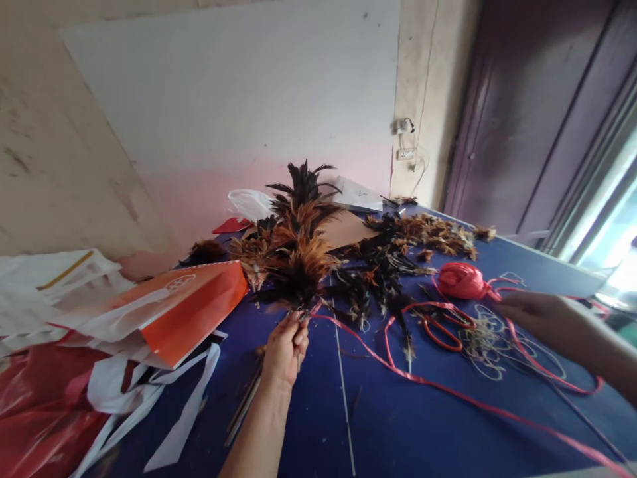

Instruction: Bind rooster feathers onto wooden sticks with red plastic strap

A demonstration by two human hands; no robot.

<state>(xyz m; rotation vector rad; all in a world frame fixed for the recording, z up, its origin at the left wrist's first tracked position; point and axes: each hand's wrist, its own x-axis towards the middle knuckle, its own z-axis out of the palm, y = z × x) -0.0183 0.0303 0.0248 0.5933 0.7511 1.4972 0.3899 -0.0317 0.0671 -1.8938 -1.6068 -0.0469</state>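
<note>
Blue table (398, 425) with loose feathers (438, 236), red ribbon ball (461, 279), tangled pale string (482, 342) and, probably, orange-handled scissors (448, 347).

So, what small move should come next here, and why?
Probably the right hand should draw the long shiny pink ribbon snug: it lies slack across the blue tabletop, running from beside the left hand, which grips the black-and-brown feather bundle at its base.
</note>
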